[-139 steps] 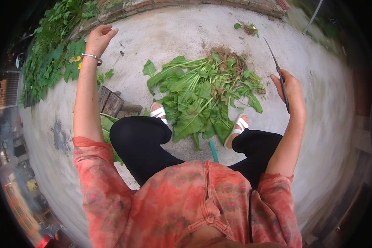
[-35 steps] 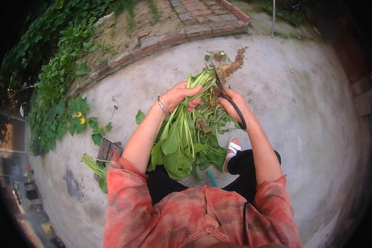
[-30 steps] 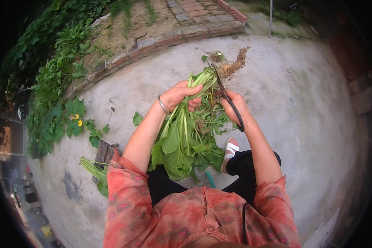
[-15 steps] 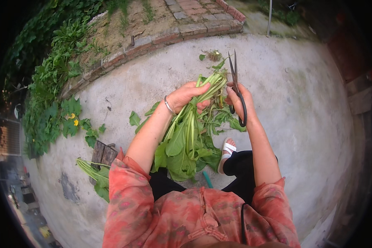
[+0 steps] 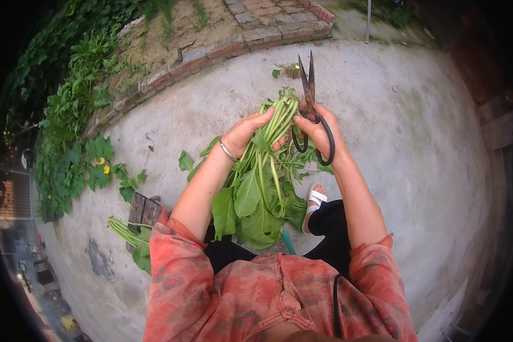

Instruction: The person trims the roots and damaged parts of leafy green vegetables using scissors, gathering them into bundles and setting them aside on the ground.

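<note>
My left hand [image 5: 246,132] is closed around the pale stems of a bunch of leafy greens [image 5: 249,194]. The cut stem ends point away from me, and the broad leaves hang toward my lap. In my right hand [image 5: 323,126] is a pair of dark scissors [image 5: 309,85] with black loop handles. Their blades point away from me and stand slightly apart. The fingers of my right hand are close beside the stem ends; whether they touch them I cannot tell. More loose greens [image 5: 301,165] lie on the ground beneath the bunch.
A small pile of trimmings [image 5: 291,70] lies on the concrete [image 5: 404,142] ahead. On the left, more greens [image 5: 132,242] rest against a wooden stool [image 5: 144,210]. A brick edging [image 5: 211,52] bounds a soil bed, and vines with yellow flowers [image 5: 102,165] spread along the left.
Both hands have shifted slightly left, and the scissors have moved left and farther from me. My right hand has come nearer to the stem ends, and the bunch's leaves have swung a little.
</note>
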A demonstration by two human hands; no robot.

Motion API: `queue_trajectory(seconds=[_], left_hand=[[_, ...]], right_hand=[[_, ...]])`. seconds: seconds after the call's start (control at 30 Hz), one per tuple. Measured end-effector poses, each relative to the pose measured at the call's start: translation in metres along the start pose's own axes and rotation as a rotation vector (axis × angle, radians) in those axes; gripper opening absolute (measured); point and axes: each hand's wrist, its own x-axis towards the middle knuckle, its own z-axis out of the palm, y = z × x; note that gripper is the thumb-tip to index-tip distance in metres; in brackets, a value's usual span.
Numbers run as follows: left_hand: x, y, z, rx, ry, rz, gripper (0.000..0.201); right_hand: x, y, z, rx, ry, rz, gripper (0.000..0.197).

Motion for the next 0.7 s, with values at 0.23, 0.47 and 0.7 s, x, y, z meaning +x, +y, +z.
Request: queue_trajectory(seconds=[0.23,0.47,0.7], left_hand=[[-0.010,0.011,-0.033,0.049,0.041,0.082,0.037],[-0.034,0.031,-0.049,-0.123,0.021,0.058,0.039],[-0.022,0.014,-0.039,-0.072,-0.043,0.002,0.041]], right_hand=[[0.007,-0.005,-0.025,-0.491,0.198,-0.185,0.015],[0.021,-0.004,-0.074,-0.982,0.275,-0.086,0.033],[0.006,-0.024,-0.008,-0.201,-0.007,-0.136,0.047]])
